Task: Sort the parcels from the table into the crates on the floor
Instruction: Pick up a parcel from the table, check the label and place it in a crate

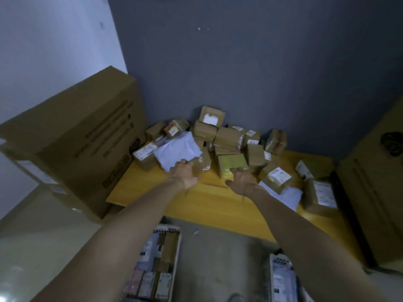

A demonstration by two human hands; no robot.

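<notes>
Both hands are reaching over the yellow bench (pixel 209 201): left hand (pixel 185 174) touching a white mailer (pixel 177 152), grip unclear; right hand (pixel 242 180) lying relaxed against a yellow-green parcel (pixel 232 164). Two crates (pixel 156 264) are sitting on the floor below.

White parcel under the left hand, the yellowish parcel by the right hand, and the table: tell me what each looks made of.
White parcel: looks like soft plastic mailer film, with creases and a faint sheen. Yellowish parcel: probably cardboard wrapped in glossy tape or film, going by the shine on its top; not certain. Table: smooth yellow-orange top, likely lacquered wood or laminate.
</notes>
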